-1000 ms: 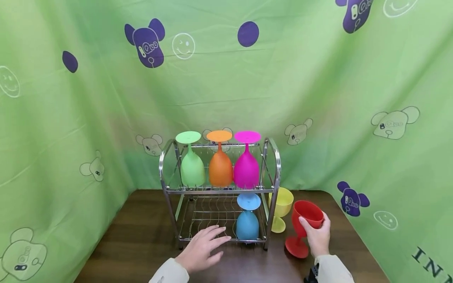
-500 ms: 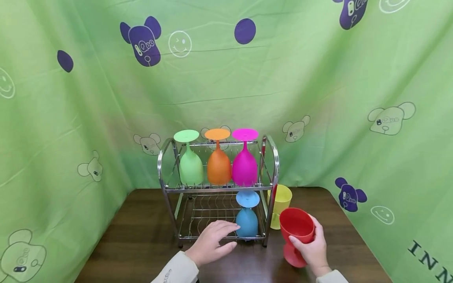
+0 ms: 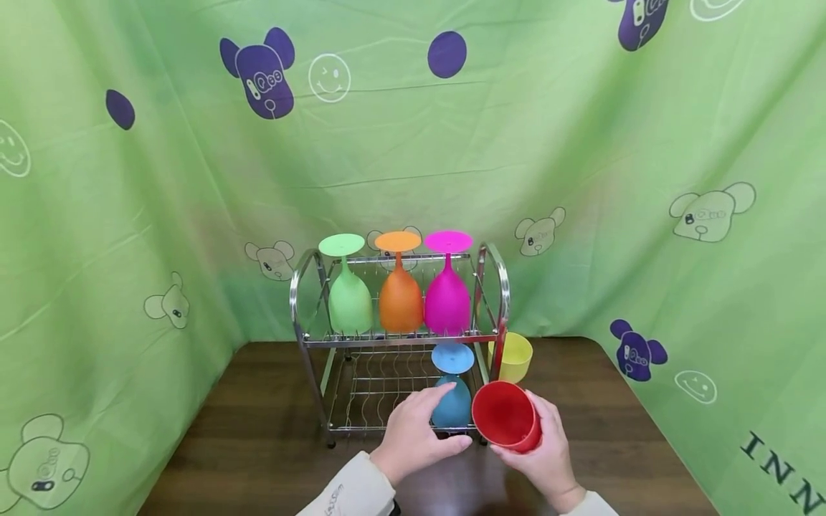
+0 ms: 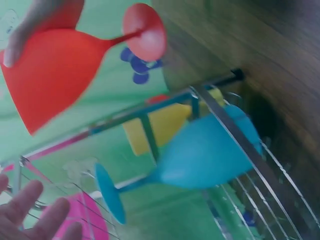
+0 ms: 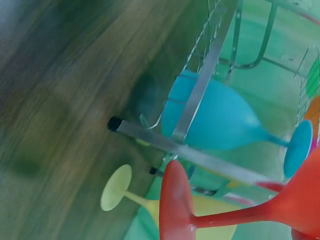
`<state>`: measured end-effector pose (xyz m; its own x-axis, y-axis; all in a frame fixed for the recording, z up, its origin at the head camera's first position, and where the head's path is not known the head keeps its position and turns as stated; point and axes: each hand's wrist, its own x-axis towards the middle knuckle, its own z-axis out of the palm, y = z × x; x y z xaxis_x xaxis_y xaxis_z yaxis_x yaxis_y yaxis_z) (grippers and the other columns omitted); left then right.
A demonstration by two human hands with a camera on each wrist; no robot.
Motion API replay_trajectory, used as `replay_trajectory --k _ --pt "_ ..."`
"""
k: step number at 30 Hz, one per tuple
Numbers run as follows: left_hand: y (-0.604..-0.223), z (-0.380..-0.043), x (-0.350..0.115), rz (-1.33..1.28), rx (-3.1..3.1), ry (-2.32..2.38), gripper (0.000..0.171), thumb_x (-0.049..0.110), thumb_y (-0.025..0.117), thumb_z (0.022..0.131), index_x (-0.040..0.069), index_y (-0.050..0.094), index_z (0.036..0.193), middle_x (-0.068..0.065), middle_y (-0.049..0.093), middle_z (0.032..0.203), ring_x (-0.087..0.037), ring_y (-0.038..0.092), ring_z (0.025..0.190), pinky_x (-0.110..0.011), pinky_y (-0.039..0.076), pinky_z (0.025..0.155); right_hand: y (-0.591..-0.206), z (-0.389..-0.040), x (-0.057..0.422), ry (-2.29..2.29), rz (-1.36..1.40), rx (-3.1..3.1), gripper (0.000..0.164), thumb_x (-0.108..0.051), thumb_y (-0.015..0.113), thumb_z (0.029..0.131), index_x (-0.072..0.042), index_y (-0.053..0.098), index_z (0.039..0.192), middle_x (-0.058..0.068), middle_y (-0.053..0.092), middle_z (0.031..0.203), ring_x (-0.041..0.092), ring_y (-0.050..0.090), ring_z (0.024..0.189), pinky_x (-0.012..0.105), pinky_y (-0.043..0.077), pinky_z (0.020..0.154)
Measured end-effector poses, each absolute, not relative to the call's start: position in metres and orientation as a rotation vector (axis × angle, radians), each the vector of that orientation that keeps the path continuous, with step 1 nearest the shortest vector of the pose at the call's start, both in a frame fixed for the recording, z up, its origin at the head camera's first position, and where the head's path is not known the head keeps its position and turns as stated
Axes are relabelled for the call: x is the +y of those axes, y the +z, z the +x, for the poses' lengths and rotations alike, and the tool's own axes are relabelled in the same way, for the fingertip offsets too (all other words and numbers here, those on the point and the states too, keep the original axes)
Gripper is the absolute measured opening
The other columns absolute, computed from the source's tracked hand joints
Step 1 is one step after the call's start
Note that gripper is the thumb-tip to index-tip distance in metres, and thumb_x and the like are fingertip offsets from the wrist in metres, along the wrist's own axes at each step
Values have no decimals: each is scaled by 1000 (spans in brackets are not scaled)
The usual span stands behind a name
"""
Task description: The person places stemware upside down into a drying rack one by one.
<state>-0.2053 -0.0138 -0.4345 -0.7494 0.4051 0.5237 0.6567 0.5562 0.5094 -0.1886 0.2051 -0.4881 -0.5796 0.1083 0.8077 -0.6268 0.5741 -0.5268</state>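
Observation:
My right hand [image 3: 548, 455] grips the bowl of a red plastic goblet [image 3: 506, 417], tilted with its mouth toward the head camera. In the right wrist view, the red goblet's foot and stem [image 5: 230, 218] are off the tabletop. My left hand [image 3: 416, 438] hovers just left of the goblet, fingers spread and holding nothing. Behind that hand, an upside-down blue goblet [image 3: 453, 401] stands on the lower tier of the metal dish rack [image 3: 403, 342]. Upside down along the upper tier are a light green goblet [image 3: 350, 304], an orange goblet [image 3: 401, 301] and a magenta goblet [image 3: 448, 304].
An upright yellow goblet [image 3: 516, 357] stands on the brown wooden table [image 3: 600, 416], behind and right of the rack; a rack post partly covers it. Green printed cloth [image 3: 387, 143] hangs around the back and sides of the table.
My right hand has lifted the red goblet off the table and carried it left, tilting its mouth toward me. My left hand has moved right, toward the goblet.

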Motion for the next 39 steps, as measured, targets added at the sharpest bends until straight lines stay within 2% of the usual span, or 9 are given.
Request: replay_trajectory --k 4,8,16,21,23,27,30,35,39 --pt "-430 -201 -11 -857 -2561 -1064 70 47 73 75 15 54 134 -1 61 126 -20 57 108 -40 52 79 -493 -190 194 1026 580 -1897 88 -31 93 57 12 52 122 22 53 114 4 44 113 8 44 81" --pt "-431 -198 -10 -914 -2573 -1014 74 48 75 73 15 53 135 2 60 126 -16 58 107 -34 52 75 -496 -189 180 968 650 -1902 85 -61 65 77 12 53 117 19 53 113 2 44 114 10 46 82" --pt "-430 -199 -12 -1028 -2389 -588 83 53 80 64 17 53 133 -2 58 124 -13 60 101 -24 52 73 -488 -190 166 759 670 -1931 81 -68 53 82 6 56 116 16 57 110 11 49 105 19 53 71" --pt "-429 -201 -15 -1089 -2331 -428 79 51 81 63 17 56 129 -4 59 117 -13 60 90 -21 52 70 -488 -191 162 669 714 -1961 79 -68 48 84 4 57 114 15 57 110 20 53 99 25 55 67" --pt "-429 -202 -16 -1110 -2355 -444 80 48 82 64 15 55 131 -4 58 115 -13 59 91 -20 51 70 -487 -190 162 652 719 -1989 76 -64 61 80 4 57 114 16 57 111 23 54 96 28 56 65" --pt "-432 -202 -19 -1135 -2428 -513 86 40 86 64 10 48 136 -5 55 118 -16 56 99 -18 51 75 -489 -186 162 674 688 -2096 83 -33 93 51 1 56 117 16 56 113 24 53 98 30 57 62" --pt "-434 -201 -22 -1161 -2449 -552 87 37 87 64 10 47 137 -5 54 120 -17 55 103 -18 51 77 -496 -181 165 761 662 -2139 95 -11 96 34 2 55 118 17 54 113 16 48 106 26 56 64" --pt "-434 -200 -28 -1182 -2451 -673 79 31 89 62 14 53 130 -4 52 123 -18 52 107 -17 50 78 -513 -178 175 1036 685 -1968 63 -22 85 71 11 55 115 20 52 113 0 41 113 9 45 80" --pt "-437 -198 -34 -1201 -2400 -795 75 25 90 62 14 53 127 -7 48 129 -22 48 115 -21 51 81 -516 -174 177 1219 657 -1792 43 -10 78 76 17 56 102 9 55 112 1 50 104 9 41 81"
